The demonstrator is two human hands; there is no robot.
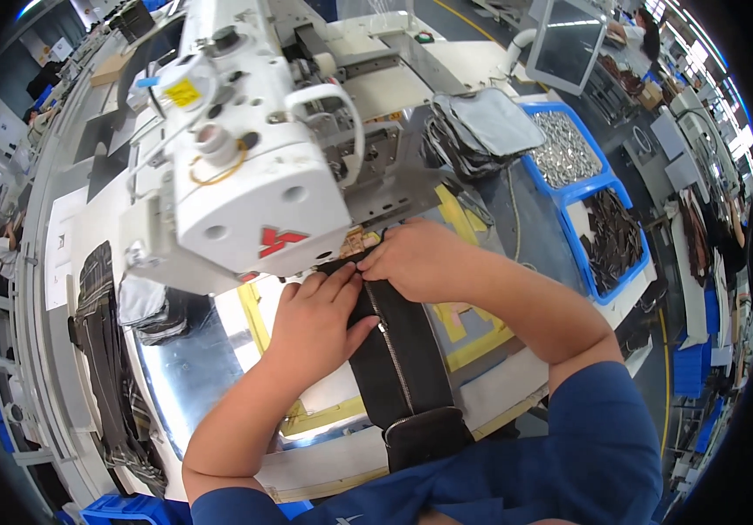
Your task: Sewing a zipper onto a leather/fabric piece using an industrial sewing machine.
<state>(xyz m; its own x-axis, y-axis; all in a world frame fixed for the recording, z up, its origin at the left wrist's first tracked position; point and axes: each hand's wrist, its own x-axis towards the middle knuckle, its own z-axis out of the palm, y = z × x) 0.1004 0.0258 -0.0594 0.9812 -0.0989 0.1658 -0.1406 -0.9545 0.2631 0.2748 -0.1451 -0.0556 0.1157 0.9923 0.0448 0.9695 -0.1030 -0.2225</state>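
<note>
A long black fabric piece with a metal zipper [403, 350] runs from beneath the white sewing machine head [263, 192] back toward my body. My left hand [311, 324] lies on its left edge near the machine, fingers stretched over the cloth and thumb apart, close to the zipper. From the right, my right hand [420, 262] bends its fingers and presses them together on the far end of the piece, beside the zipper. The fingertips of both hands nearly meet there. The machine head hides the needle area.
At right stand a blue bin of small silvery metal parts [569, 144] and a blue bin of dark strips [613, 236]. Grey and black fabric pieces [490, 122] are stacked behind my right hand. More dark fabric [101, 350] lies at left. Yellow tape [473, 346] marks the work plate.
</note>
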